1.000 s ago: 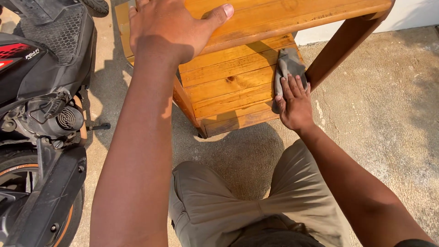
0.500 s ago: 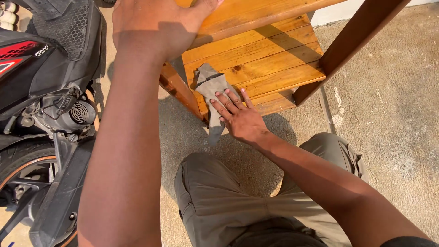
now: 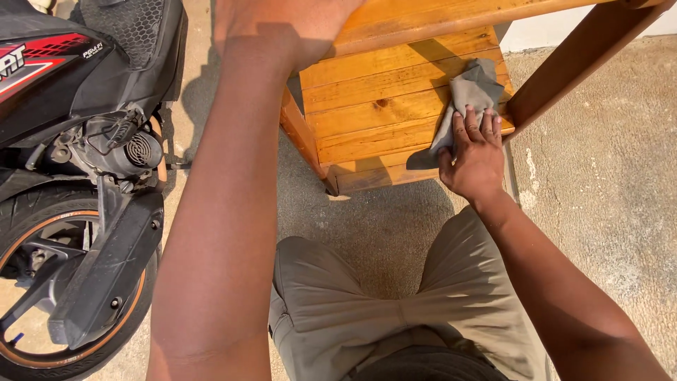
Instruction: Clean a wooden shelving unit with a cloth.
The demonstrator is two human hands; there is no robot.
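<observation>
A grey cloth [image 3: 474, 92] lay crumpled on the lower slatted shelf [image 3: 374, 120] of a varnished wooden table [image 3: 423, 17], toward the shelf's right end, close to the slanted right leg [image 3: 564, 74]. The right hand [image 3: 474, 156] rested on the cloth's near edge, palm down, fingers [image 3: 471, 125] spread flat over the fabric rather than curled around it; the grip was open and pressing, which looked like a way to keep the cloth flush against the planks so it would rub the wood instead of bunching up. Part of the cloth stuck out beyond the fingertips toward the back of the shelf.

The left hand [image 3: 282, 25] was laid over the front edge of the table's top board, arm straight down from the shoulder. Its fingers ran out of view at the upper border, so whether that grip was closed round the edge or merely flat on it could not be told; the posture suggested bracing, holding the table steady and carrying the person's lean.

The person crouched close in khaki trousers [image 3: 367, 303], knees apart, on rough concrete ground [image 3: 606, 212]. To the left stood a black motorcycle [image 3: 84, 141] with red graphics and an orange-rimmed wheel, just beside the left arm but apart from the table. Strong sun threw hard shadows over the shelf.
</observation>
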